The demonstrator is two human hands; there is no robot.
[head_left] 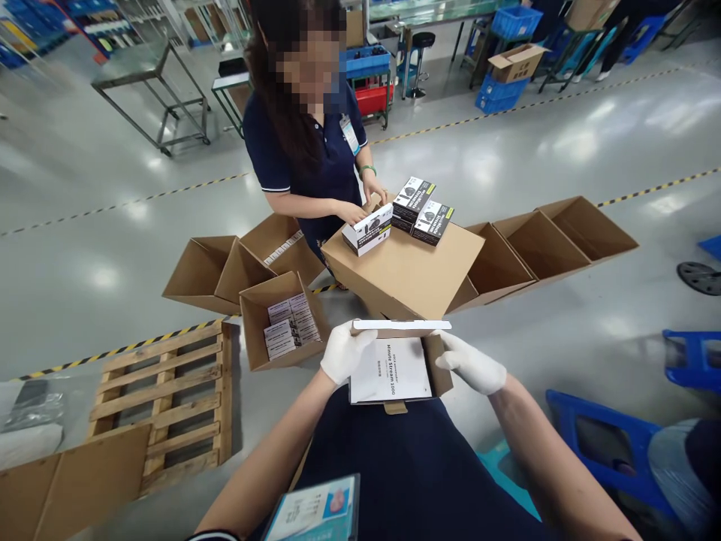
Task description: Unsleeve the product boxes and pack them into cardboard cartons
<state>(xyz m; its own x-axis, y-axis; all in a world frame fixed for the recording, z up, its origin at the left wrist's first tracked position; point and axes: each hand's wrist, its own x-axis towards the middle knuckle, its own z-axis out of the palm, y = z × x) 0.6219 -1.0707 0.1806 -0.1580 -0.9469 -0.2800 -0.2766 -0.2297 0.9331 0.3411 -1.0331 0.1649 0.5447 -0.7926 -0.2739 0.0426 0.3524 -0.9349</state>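
Note:
Close to my body is a small product box [442,364] with its lid raised and a printed white booklet [391,368] lying inside. Gloved in white, my left hand [346,352] grips the box at its left side and lid edge. At the opposite side my right hand [472,362], also gloved, has its fingers curled on the box's right flap. Beyond the box stands a large closed carton [420,278]. Several black-and-white product boxes [414,197] rest on that carton, and a co-worker's hands touch another white box [369,231] there.
A co-worker [315,158] stands across the carton. An open carton [253,323] of packed boxes sits on the floor at left, near a wooden pallet [163,383]. More open cartons [541,248] line the right. A blue stool [597,436] is at lower right.

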